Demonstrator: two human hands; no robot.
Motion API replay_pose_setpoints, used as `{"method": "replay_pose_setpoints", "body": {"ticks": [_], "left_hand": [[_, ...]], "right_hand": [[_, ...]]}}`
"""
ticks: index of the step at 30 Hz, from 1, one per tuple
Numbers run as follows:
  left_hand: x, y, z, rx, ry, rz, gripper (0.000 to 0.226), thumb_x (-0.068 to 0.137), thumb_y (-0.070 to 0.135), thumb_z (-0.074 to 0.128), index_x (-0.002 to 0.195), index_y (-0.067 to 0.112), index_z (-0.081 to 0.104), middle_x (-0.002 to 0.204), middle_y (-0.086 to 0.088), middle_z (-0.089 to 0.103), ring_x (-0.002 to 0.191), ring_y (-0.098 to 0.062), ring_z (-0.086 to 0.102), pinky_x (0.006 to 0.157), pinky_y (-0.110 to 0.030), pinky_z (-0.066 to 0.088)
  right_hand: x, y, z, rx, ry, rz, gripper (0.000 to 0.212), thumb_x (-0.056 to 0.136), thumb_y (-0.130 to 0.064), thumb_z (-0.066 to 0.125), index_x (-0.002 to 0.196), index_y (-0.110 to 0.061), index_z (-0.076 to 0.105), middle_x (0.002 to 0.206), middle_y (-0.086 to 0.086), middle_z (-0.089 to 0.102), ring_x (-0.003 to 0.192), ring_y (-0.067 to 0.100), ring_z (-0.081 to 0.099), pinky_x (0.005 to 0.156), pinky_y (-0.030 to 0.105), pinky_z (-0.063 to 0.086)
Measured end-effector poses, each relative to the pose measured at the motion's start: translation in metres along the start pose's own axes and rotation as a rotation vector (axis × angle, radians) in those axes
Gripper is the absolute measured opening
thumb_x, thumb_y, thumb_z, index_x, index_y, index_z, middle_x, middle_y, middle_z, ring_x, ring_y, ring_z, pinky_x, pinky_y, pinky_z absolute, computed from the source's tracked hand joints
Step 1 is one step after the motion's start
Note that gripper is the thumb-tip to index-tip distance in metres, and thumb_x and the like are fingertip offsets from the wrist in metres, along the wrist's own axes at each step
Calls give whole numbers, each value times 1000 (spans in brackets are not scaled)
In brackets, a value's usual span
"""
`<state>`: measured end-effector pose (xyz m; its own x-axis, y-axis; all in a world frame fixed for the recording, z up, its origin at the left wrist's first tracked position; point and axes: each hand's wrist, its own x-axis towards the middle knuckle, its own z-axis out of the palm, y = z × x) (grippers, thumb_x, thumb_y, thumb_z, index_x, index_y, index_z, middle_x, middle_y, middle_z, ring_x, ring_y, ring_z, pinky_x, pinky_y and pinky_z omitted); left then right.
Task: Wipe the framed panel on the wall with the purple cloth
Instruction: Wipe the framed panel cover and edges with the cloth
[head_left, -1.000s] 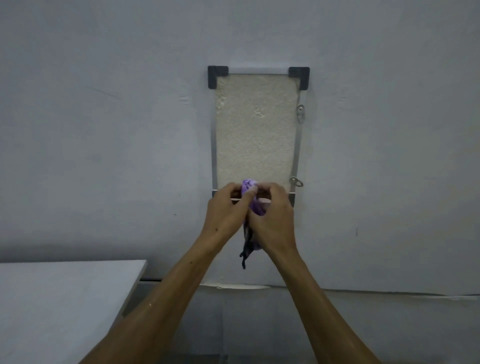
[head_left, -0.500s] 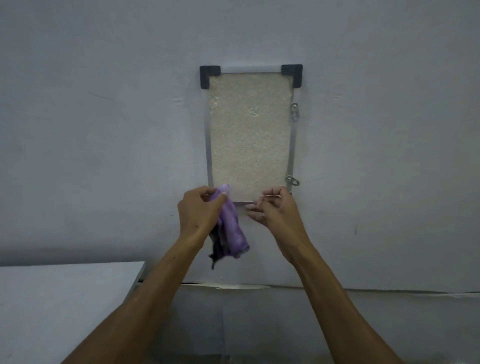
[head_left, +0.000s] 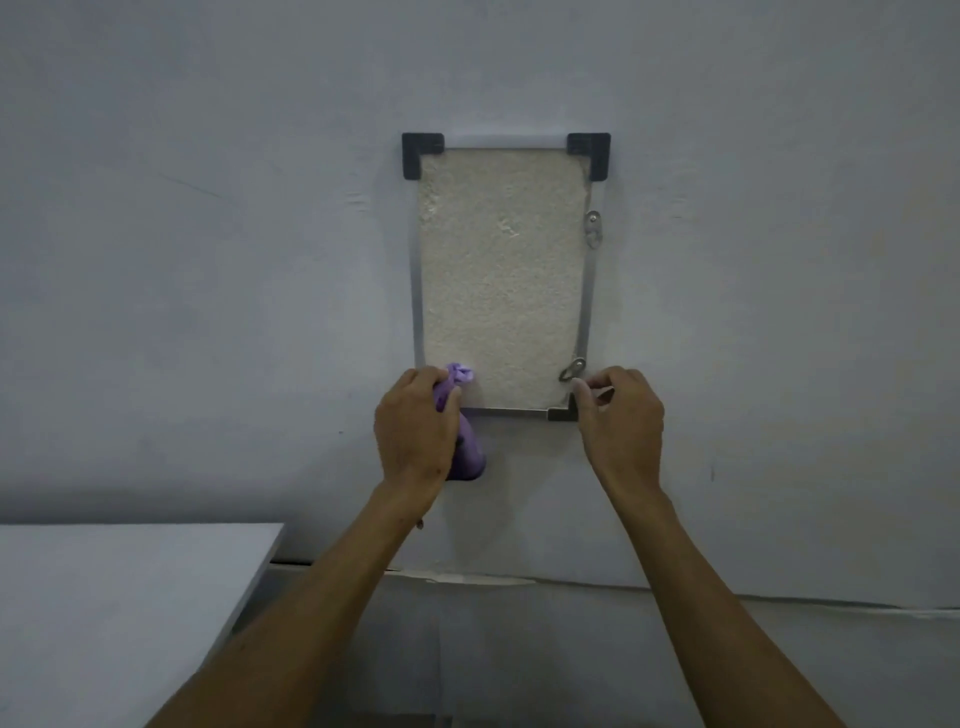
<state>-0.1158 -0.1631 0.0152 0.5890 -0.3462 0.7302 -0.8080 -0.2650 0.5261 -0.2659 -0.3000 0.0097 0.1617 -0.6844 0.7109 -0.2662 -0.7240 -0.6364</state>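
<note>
The framed panel (head_left: 500, 270) hangs on the grey wall, a cream textured sheet in a thin metal frame with black corner pieces. My left hand (head_left: 415, 431) is closed around the bunched purple cloth (head_left: 460, 415) and covers the panel's lower left corner; cloth sticks out above and below my fist. My right hand (head_left: 621, 421) sits at the lower right corner, fingers curled and pinching the frame edge just under a small metal hanger clip (head_left: 571, 370). The lower left corner piece is hidden behind my left hand.
A second metal clip (head_left: 593, 228) sits on the frame's right side, higher up. A grey table (head_left: 119, 613) stands at the lower left, its edge close to my left forearm. A seam (head_left: 467, 578) runs along the wall below the panel.
My hands were together on the cloth under the panel. They have parted: the left took the cloth to the lower left corner, the right went to the lower right corner of the frame.
</note>
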Motion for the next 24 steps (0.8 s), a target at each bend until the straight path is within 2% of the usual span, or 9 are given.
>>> {"method": "replay_pose_setpoints", "body": {"ticks": [2, 5, 7, 10, 14, 18, 20, 22, 24], "left_hand": [[7, -7, -11, 6, -29, 38, 14, 92, 22, 70, 101, 13, 74, 93, -5, 73, 83, -21, 66, 75, -28, 50], [18, -18, -23, 28, 36, -6, 14, 92, 25, 69, 102, 15, 74, 93, -4, 72, 83, -21, 65, 75, -32, 51], [16, -17, -19, 42, 51, -19, 14, 92, 25, 69, 100, 13, 73, 92, -5, 71, 81, -22, 64, 72, -27, 46], [0, -7, -1, 32, -22, 46, 13, 93, 20, 69, 100, 11, 73, 95, -8, 71, 83, -23, 65, 73, -19, 39], [-6, -6, 7, 22, -120, 96, 15, 93, 22, 66, 103, 13, 72, 100, -7, 71, 91, -26, 66, 82, -38, 52], [6, -15, 0, -17, 95, -81, 15, 91, 22, 69, 102, 11, 71, 96, -10, 71, 84, -28, 66, 75, -31, 48], [4, -8, 6, -23, 125, -133, 15, 91, 21, 69, 101, 10, 71, 95, -11, 71, 83, -28, 66, 74, -30, 46], [-5, 0, 14, -41, 51, -74, 11, 93, 19, 67, 96, 10, 71, 91, -9, 69, 81, -27, 65, 73, -28, 44], [-12, 3, 20, -35, -98, 82, 13, 95, 21, 66, 99, 9, 71, 93, -8, 70, 84, -25, 65, 77, -31, 49]], "right_hand": [[2, -3, 3, 40, 27, 39, 15, 91, -25, 72, 93, -13, 64, 91, 2, 65, 78, 16, 62, 67, 26, 50], [6, -7, 6, 90, 35, 68, 15, 88, -21, 75, 93, -13, 64, 85, 1, 68, 75, 14, 64, 69, 31, 57], [8, -7, 6, 95, 39, 70, 14, 88, -20, 76, 89, -11, 65, 81, 1, 69, 73, 13, 65, 69, 33, 57], [11, -7, 5, 84, 26, 63, 15, 86, -19, 77, 84, -9, 66, 78, 1, 70, 71, 14, 66, 70, 31, 57], [19, -3, -1, 43, -38, 43, 14, 85, -22, 79, 83, -10, 70, 79, 2, 72, 72, 14, 67, 69, 28, 54], [25, -1, -6, 58, -101, 41, 13, 82, -24, 81, 77, -15, 72, 71, -6, 70, 64, 3, 64, 59, 7, 43], [28, 0, -7, 80, -121, 62, 13, 81, -24, 82, 75, -17, 72, 68, -9, 69, 62, -1, 62, 58, 5, 43], [31, 1, -8, 87, -126, 72, 13, 80, -25, 83, 74, -18, 73, 67, -11, 68, 62, 0, 63, 61, 11, 46], [33, 4, -10, 89, -132, 72, 12, 78, -27, 84, 74, -20, 74, 67, -13, 69, 62, 0, 64, 62, 14, 48]]}}
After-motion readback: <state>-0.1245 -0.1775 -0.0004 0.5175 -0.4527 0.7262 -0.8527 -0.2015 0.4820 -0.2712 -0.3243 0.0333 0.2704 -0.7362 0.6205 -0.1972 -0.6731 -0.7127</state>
